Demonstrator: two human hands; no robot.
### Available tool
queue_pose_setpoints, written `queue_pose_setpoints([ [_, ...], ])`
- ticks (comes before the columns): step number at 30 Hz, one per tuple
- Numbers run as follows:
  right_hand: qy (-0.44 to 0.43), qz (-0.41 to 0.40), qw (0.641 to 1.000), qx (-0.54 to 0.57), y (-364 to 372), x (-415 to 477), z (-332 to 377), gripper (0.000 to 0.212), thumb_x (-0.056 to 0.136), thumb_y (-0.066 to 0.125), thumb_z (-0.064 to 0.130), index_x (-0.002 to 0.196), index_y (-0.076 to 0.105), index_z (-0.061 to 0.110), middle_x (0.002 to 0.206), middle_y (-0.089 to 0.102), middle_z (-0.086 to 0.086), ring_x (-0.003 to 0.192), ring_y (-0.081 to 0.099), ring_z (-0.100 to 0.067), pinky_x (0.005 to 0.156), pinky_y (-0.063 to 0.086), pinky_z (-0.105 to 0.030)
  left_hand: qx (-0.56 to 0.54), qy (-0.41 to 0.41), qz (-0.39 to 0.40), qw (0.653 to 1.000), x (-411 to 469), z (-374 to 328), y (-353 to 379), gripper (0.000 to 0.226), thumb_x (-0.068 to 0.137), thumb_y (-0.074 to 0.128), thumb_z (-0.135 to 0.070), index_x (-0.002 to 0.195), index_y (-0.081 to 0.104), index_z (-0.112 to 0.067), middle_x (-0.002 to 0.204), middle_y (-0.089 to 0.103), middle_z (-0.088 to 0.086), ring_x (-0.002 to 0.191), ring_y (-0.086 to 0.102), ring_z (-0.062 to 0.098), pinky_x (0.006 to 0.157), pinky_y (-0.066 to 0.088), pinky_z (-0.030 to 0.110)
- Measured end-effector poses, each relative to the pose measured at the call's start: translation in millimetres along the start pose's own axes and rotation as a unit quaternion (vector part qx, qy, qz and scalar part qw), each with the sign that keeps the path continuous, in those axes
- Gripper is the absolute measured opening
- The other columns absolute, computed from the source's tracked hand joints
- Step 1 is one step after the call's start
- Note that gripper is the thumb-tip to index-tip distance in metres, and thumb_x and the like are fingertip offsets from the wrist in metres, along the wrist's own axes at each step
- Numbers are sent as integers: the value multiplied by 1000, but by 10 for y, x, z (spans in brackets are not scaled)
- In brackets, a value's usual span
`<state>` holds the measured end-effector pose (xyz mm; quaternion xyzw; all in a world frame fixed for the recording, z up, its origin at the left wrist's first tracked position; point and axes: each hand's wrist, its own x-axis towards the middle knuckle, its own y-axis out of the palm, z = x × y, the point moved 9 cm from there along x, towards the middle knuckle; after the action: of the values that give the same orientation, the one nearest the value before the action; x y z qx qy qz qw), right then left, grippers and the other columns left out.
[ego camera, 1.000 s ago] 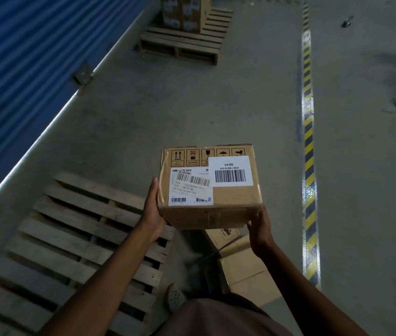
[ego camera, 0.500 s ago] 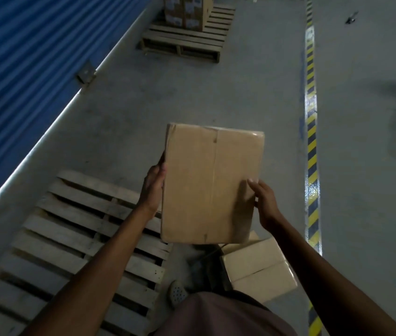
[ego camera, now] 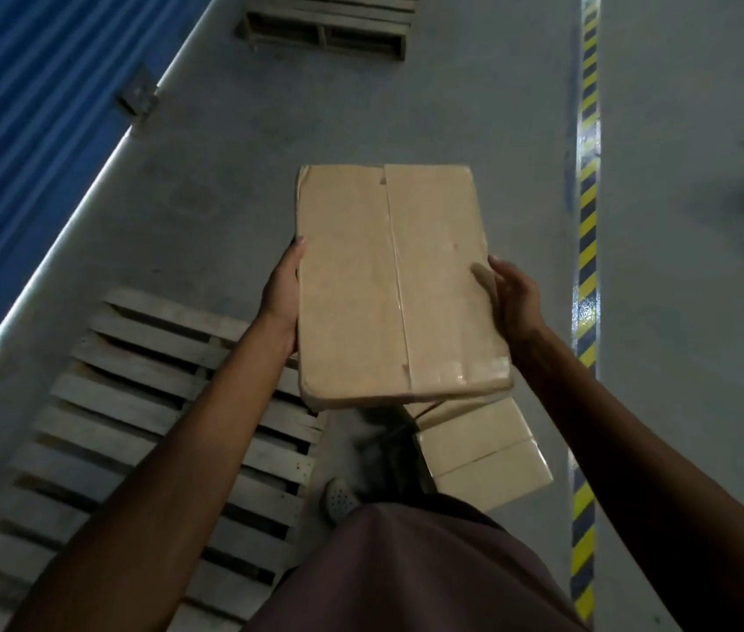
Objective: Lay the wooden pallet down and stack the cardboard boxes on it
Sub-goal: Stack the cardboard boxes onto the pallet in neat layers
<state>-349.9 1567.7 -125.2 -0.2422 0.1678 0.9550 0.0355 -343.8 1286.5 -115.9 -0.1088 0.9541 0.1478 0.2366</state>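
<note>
I hold a taped cardboard box (ego camera: 388, 285) in the air in front of me, its plain broad face turned up toward the camera. My left hand (ego camera: 282, 294) grips its left side, with the fingers hidden behind it. On the right side, my right hand (ego camera: 509, 296) holds the edge with its thumb on the top face. The wooden pallet (ego camera: 133, 431) lies flat on the concrete floor at the lower left, its slats bare. More cardboard boxes (ego camera: 484, 453) sit on the floor below the held box, near my foot.
A blue corrugated wall (ego camera: 19, 130) runs along the left, with a small metal bracket (ego camera: 137, 95) at its base. A second pallet (ego camera: 329, 25) lies at the top. A yellow-black striped floor line (ego camera: 586, 248) runs down the right side.
The box has been turned over: its labelled face, up a second ago, is out of sight and the plain taped face shows. My right hand shifted from under it to its right edge.
</note>
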Motion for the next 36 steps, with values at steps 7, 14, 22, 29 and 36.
queue_pose_setpoints([
  [7, 61, 31, 997, -23, 48, -87, -32, 33, 105, 41, 33, 88, 59, 12, 69, 62, -2, 54, 63, -6, 51, 51, -17, 97, -82, -29, 991, 116, 20, 51, 35, 103, 44, -28, 83, 66, -10, 59, 71, 1, 52, 68, 17, 43, 49, 18],
  [14, 101, 1, 988, -115, -55, 64, -64, 26, 105, 42, 23, 83, 55, 16, 46, 58, 5, 40, 54, -6, 50, 49, -22, 174, -136, -68, 973, -37, 149, -91, 35, 101, 43, -23, 71, 56, -13, 56, 61, 5, 34, 56, 12, 37, 37, 13],
  [22, 146, -11, 986, -75, 17, -106, -191, 26, 103, 46, 27, 86, 57, 10, 67, 52, -6, 42, 54, -10, 42, 49, -20, 169, -115, -84, 975, -130, 152, -188, 31, 99, 48, -17, 71, 61, -11, 45, 60, -3, 45, 58, 15, 41, 41, 15],
  [29, 160, 36, 986, -34, 323, -241, -266, 32, 101, 45, 37, 98, 54, 7, 71, 56, -8, 44, 58, -10, 42, 47, -18, 91, -87, -86, 988, -204, 17, -323, 32, 102, 47, -31, 80, 64, -15, 55, 69, -4, 45, 64, 9, 40, 44, 13],
  [36, 155, 103, 977, -104, 669, -164, -336, 41, 100, 43, 43, 121, 51, 8, 96, 58, -10, 79, 59, -21, 58, 53, -27, -12, -66, -124, 990, -394, 109, -708, 33, 103, 42, -34, 92, 67, -15, 79, 72, 2, 58, 70, 11, 55, 52, 22],
])
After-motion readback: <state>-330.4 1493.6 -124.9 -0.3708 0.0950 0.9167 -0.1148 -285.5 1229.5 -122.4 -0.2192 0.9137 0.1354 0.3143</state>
